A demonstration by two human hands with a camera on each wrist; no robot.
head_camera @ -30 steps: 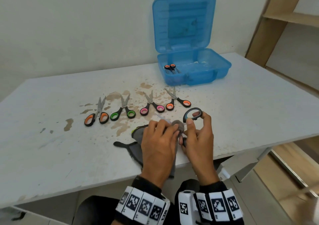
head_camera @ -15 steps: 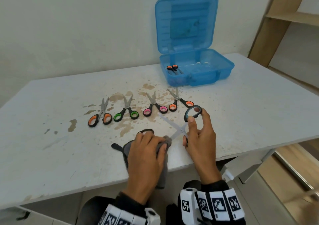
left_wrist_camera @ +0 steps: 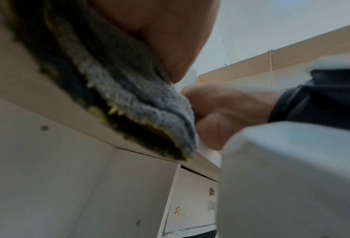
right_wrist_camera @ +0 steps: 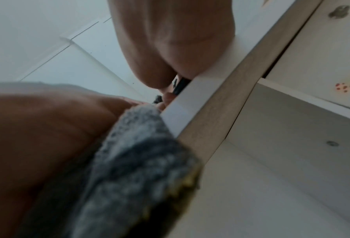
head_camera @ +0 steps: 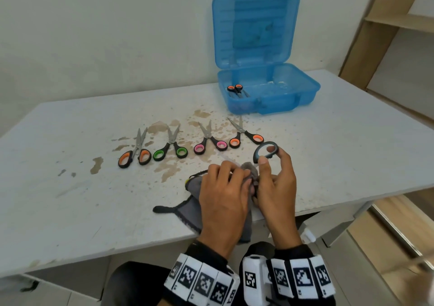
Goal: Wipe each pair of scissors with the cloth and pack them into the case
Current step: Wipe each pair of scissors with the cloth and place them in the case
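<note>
The right hand pinches the grey-handled scissors by the handle loop; blades run leftward into the cloth bunched in the left hand's grip above the worktop's near edge.

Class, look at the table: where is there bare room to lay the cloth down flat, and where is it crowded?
Bare tabletop lies right of the right hand, in front of the blue case. More lies left of the grey cloth, nearer than the orange-handled scissors. The stained middle, with the row of four scissors, is crowded.
</note>
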